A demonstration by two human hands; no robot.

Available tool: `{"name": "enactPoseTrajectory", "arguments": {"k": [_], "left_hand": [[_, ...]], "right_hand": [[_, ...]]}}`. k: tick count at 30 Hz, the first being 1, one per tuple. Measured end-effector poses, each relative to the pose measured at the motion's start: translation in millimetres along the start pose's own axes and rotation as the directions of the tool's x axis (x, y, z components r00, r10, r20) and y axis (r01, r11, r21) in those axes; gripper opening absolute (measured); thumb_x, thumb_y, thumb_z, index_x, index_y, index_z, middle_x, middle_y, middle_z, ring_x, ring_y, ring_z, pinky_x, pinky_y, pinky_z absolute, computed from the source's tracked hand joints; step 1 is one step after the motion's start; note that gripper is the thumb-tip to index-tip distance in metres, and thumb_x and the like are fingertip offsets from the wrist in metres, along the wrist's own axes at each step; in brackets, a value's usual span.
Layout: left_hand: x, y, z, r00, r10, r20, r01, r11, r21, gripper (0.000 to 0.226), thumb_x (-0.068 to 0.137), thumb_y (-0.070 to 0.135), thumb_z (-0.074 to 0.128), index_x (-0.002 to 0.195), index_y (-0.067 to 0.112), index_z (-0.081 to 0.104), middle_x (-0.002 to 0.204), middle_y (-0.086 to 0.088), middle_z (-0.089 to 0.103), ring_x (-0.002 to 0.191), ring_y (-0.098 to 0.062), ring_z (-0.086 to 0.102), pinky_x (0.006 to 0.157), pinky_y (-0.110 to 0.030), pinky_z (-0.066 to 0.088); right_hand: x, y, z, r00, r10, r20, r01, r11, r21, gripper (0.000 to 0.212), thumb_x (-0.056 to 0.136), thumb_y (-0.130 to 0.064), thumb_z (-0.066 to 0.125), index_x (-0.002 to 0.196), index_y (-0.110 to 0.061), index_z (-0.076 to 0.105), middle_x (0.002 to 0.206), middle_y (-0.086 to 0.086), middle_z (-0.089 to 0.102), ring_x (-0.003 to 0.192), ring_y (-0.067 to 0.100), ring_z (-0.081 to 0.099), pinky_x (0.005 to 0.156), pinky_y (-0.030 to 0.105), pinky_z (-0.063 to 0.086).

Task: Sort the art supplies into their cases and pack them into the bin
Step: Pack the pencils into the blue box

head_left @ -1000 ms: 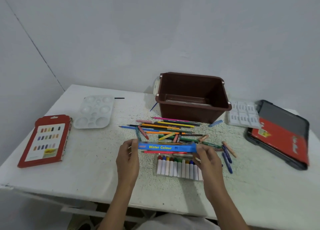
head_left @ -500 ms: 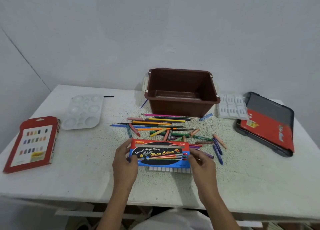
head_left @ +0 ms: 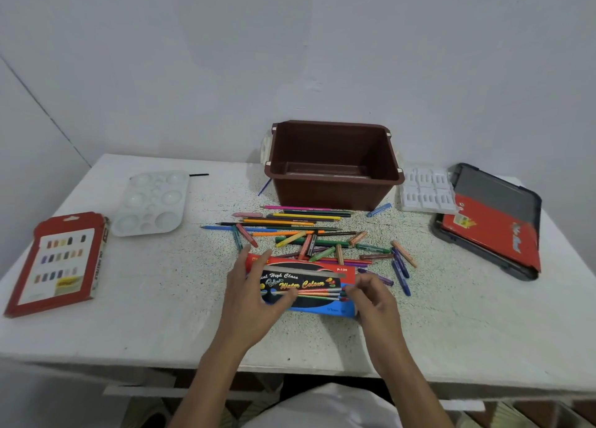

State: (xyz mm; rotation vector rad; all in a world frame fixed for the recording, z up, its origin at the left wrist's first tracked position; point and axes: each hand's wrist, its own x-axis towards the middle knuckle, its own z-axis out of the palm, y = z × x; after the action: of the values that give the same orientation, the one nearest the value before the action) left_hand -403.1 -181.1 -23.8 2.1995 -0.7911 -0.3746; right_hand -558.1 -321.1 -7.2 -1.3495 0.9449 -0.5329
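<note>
White speckled surface: brown plastic bin at twelve o'clock, red cardboard box at nine, loose coloured pencils central.

Both bare arms reached forward from the bottom edge, the left forearm angling up to the right and the right forearm angling up to the left, so the hands stood near each other. The left hand lay palm down with fingers spread and nearly straight over the left end of the water colour box, its thumb stretched across the box's face. The right hand had its fingers curled, pinching the box's right end.
</note>
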Motion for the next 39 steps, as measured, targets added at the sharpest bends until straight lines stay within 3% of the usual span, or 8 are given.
{"name": "enactPoseTrajectory", "arguments": {"k": [3, 6, 10, 13, 17, 25, 31, 39], "left_hand": [[2, 3, -6, 0.992, 0.035, 0.121, -0.046, 0.995, 0.086, 0.109, 0.060, 0.075, 0.073, 0.149, 0.042, 0.019, 0.159, 0.017, -0.008, 0.146, -0.011, 0.001, 0.113, -0.047, 0.032], [7, 2, -9, 0.982, 0.069, 0.174, -0.106, 0.972, 0.211, 0.118, 0.053, 0.081, 0.071, 0.149, 0.041, 0.015, 0.159, 0.014, -0.008, 0.147, -0.015, -0.002, 0.115, -0.051, 0.027], [15, 5, -9, 0.974, 0.124, 0.192, -0.193, 0.894, 0.405, 0.113, 0.058, 0.082, 0.068, 0.149, 0.042, 0.014, 0.156, 0.003, 0.007, 0.147, -0.021, -0.004, 0.120, -0.050, 0.005], [21, 10, -10, 0.945, 0.187, 0.270, -0.294, 0.847, 0.442, 0.102, 0.064, 0.076, 0.069, 0.145, 0.035, 0.022, 0.152, 0.008, 0.022, 0.148, -0.016, 0.007, 0.120, -0.044, -0.007], [29, 12, -18, 0.919, 0.246, 0.307, -0.353, 0.860, 0.368, 0.100, 0.063, 0.073, 0.073, 0.143, 0.036, 0.026, 0.140, 0.012, 0.040, 0.134, -0.010, 0.034, 0.118, -0.033, 0.007], [36, 1, -25, 0.911, 0.256, 0.323, -0.353, 0.890, 0.290, 0.103, 0.060, 0.076, 0.069, 0.147, 0.045, 0.025, 0.137, 0.012, 0.039, 0.127, -0.007, 0.032, 0.112, -0.030, 0.016], [39, 7, -23, 0.910, 0.272, 0.312, -0.364, 0.886, 0.288, 0.098, 0.063, 0.069, 0.075, 0.143, 0.041, 0.027, 0.139, 0.015, 0.040, 0.128, -0.005, 0.034, 0.113, -0.033, 0.020], [44, 7, -20, 0.901, 0.302, 0.310, -0.403, 0.846, 0.348, 0.105, 0.062, 0.080, 0.067, 0.148, 0.047, 0.017, 0.141, 0.016, 0.036, 0.129, -0.006, 0.030, 0.110, -0.030, 0.020]], "right_hand": [[0, 0, -3, 0.999, 0.010, 0.032, -0.011, 0.999, 0.031, 0.016, 0.094, -0.014, 0.061, 0.081, -0.016, 0.051, 0.102, 0.019, 0.065, 0.102, 0.037, 0.063, 0.088, 0.064, 0.047], [0, -2, -5, 0.997, 0.024, 0.079, -0.032, 0.994, 0.106, 0.010, 0.094, -0.014, 0.061, 0.088, -0.016, 0.053, 0.102, 0.013, 0.071, 0.101, 0.032, 0.067, 0.089, 0.061, 0.049], [-4, -7, -2, 0.989, 0.033, 0.145, -0.066, 0.971, 0.229, 0.015, 0.095, -0.008, 0.058, 0.108, -0.015, 0.056, 0.104, 0.010, 0.074, 0.100, 0.028, 0.070, 0.086, 0.050, 0.053], [-4, -9, 0, 0.988, 0.029, 0.154, -0.068, 0.965, 0.252, 0.022, 0.095, -0.010, 0.058, 0.116, -0.018, 0.058, 0.106, 0.012, 0.073, 0.102, 0.030, 0.069, 0.088, 0.049, 0.054], [-2, -10, -5, 0.979, -0.006, 0.206, -0.030, 0.984, 0.173, 0.031, 0.090, -0.022, 0.062, 0.121, -0.021, 0.060, 0.108, 0.009, 0.073, 0.103, 0.027, 0.069, 0.087, 0.045, 0.056], [6, -11, -21, 0.916, -0.029, 0.400, -0.073, 0.969, 0.236, 0.056, 0.084, -0.028, 0.074, 0.136, -0.027, 0.052, 0.118, 0.015, 0.068, 0.112, 0.031, 0.065, 0.091, 0.047, 0.054], [10, -7, -18, 0.955, -0.043, 0.294, -0.052, 0.950, 0.307, 0.055, 0.095, 0.009, 0.047, 0.134, -0.030, 0.049, 0.114, 0.016, 0.070, 0.103, 0.032, 0.069, 0.077, 0.043, 0.060], [14, 2, -8, 0.985, -0.151, 0.082, 0.152, 0.988, -0.009, 0.035, 0.101, -0.005, 0.047, 0.113, -0.030, 0.068, 0.114, -0.007, 0.068, 0.107, 0.017, 0.065, 0.077, 0.038, 0.060]]}}
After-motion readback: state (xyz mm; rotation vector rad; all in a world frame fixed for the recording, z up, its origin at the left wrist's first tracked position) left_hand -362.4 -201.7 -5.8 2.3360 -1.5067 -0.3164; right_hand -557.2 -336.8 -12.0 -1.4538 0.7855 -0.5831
